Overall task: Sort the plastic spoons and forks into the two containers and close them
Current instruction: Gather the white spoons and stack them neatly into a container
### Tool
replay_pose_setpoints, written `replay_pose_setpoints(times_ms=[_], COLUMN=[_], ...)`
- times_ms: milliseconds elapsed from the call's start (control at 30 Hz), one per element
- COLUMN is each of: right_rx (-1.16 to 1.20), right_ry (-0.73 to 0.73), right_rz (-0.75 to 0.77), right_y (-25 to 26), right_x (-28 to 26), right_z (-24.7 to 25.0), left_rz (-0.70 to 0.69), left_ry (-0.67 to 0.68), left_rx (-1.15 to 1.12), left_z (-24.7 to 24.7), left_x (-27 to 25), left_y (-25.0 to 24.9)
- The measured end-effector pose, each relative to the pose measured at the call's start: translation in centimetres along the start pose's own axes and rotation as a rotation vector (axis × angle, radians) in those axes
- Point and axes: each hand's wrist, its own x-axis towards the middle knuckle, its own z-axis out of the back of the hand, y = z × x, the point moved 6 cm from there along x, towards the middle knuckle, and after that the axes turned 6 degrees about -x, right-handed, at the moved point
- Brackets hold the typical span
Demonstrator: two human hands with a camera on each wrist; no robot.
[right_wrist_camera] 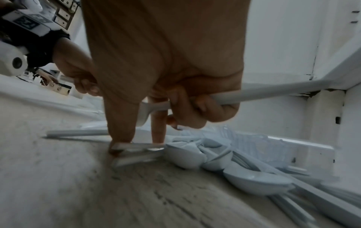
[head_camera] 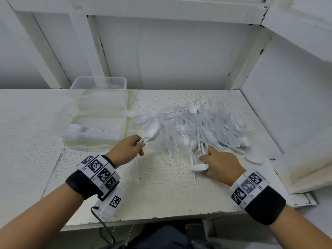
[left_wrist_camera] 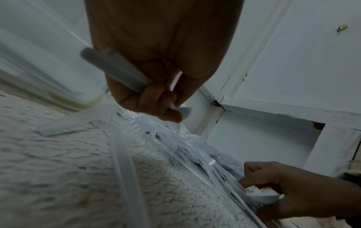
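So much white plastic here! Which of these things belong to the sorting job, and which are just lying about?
Part of the job:
- pile of spoons and forks
- spoons in the left hand
- spoon in the right hand
- near container, some forks inside
- far container

Just there:
- white table
- white wall frame

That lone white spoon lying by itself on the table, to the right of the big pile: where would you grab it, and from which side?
The lone spoon lies flat with its bowl facing you. Its handle, running back toward the pile, looks the best part to pinch, coming from above. The right hand is nearest, though it already holds another spoon.
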Motion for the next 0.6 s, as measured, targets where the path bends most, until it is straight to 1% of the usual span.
replay_pose_setpoints(times_ms=[100,167,233,300,367,400,467,533,600], right_rx=[-0.061,-0.085,-0.059,0.058,0.186,0.279,0.447,0.637,0.906], right_ry=[-0.048,-0.131,-0.209,-0.311,-0.479,-0.556,-0.706,-0.868,-0.981], right_rz=[0.001,0.062,0.097,0.142,0.185,0.17,0.13,0.051,-0.117], right_y=[0.1,0.6,0.7,0.6,0.4,-0.2,-1.1,-2.6,-4.5], right_x=[0.4,0.2,-0.4,-1.2,-2.3,-2.7,-3.4,-3.7,-3.7], right_z=[-0.3,-0.1,0.6,1.3,2.9,3.6,5.4,6.7,7.4], left_rz=[0.004,0.007,0.012,0.011,-0.005,-0.017,-0.045,-0.083,-0.132], left_ry=[-0.022,-0.022,-0.015,-0.007,-0.003,0.001,0.018,0.043,0.068], left_rx=[0.017,0.013,0.02,0.03,0.054,0.076,0.131,0.181,0.218], left_z=[-0.1,-0.3,-0.5,-0.8,-1.1,-1.4,-2.1,-3.1,-4.4], left_x=[0.0,0.0,0.0,0.1,0.2,0.2,0.4,1.0,1.9], left_y=[0.1,0.1,0.2,0.1,-0.2,-0.6,-1.5,-2.8,-4.6])
